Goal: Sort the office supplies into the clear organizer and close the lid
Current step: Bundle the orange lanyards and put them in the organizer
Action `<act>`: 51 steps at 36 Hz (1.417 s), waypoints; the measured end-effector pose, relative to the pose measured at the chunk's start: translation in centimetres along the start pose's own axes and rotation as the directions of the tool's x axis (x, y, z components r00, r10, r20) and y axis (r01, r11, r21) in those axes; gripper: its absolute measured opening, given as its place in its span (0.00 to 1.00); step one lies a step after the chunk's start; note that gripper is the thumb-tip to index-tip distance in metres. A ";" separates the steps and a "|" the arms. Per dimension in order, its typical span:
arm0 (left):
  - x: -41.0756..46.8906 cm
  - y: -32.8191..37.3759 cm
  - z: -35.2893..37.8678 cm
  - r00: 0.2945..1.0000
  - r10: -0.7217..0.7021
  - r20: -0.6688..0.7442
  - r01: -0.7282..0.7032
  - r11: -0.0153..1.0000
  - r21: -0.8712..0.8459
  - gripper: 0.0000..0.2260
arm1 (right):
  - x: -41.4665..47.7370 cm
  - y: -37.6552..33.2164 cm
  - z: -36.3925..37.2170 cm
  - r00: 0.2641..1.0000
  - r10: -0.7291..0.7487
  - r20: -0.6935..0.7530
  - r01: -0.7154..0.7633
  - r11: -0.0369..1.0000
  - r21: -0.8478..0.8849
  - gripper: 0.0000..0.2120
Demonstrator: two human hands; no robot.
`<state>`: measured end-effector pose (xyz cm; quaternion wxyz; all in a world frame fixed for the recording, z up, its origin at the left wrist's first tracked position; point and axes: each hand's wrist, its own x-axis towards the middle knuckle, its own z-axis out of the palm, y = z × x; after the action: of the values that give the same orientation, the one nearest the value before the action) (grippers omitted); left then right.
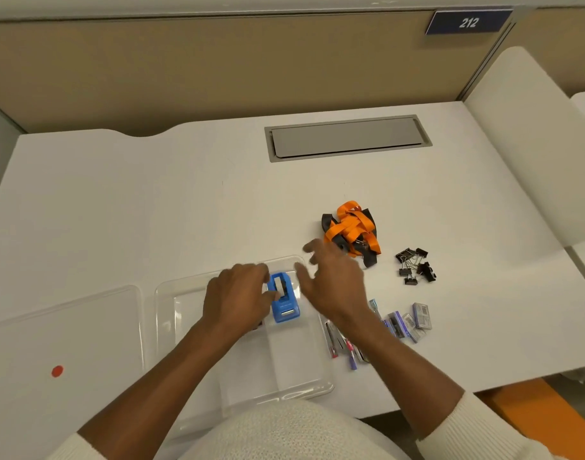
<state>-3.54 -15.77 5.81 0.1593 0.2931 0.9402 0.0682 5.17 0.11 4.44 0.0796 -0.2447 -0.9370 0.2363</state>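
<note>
The clear organizer [297, 390] lies open at the desk's near edge, its clear lid [65, 330] flat to its left with a red dot on it. A blue tape dispenser [286, 307] stands in the organizer's far right compartment. My left hand [238, 297] touches the dispenser's left side with thumb and fingers. My right hand [334, 280] hovers just right of it, fingers spread, holding nothing. Orange lanyards [352, 232], black binder clips [415, 265], staple boxes [407, 322] and pens [342, 346] lie on the desk to the right.
A grey cable hatch [347, 137] is set into the white desk [151, 200] farther back. A beige partition wall stands behind, with a blue sign reading 212 [469, 22]. A white divider [523, 134] rises at the right.
</note>
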 end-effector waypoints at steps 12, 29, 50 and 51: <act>10.2 8.0 -1.3 0.960 0.278 0.018 -0.276 0.960 -0.051 0.29 | 5.2 12.7 -2.6 0.936 0.338 0.097 -0.334 0.941 -0.059 0.51; 18.5 12.3 4.3 0.863 0.424 0.274 -0.398 0.906 -0.147 0.35 | 10.3 15.1 -0.8 0.929 0.217 0.299 -0.217 0.976 -0.031 0.50; 11.9 7.0 -5.0 0.951 0.306 0.050 -0.274 0.904 -0.327 0.24 | 8.7 5.9 -3.2 0.993 0.094 0.064 -0.109 0.947 0.301 0.23; 11.2 6.3 -5.9 0.955 0.294 0.042 -0.264 0.905 -0.334 0.25 | 8.6 4.9 -3.5 0.995 0.072 0.063 -0.088 0.949 0.302 0.23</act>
<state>-10.90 -4.38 9.83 0.2370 0.3974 0.8561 0.2304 0.66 9.58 5.43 0.0825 -0.2611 -0.8805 0.3870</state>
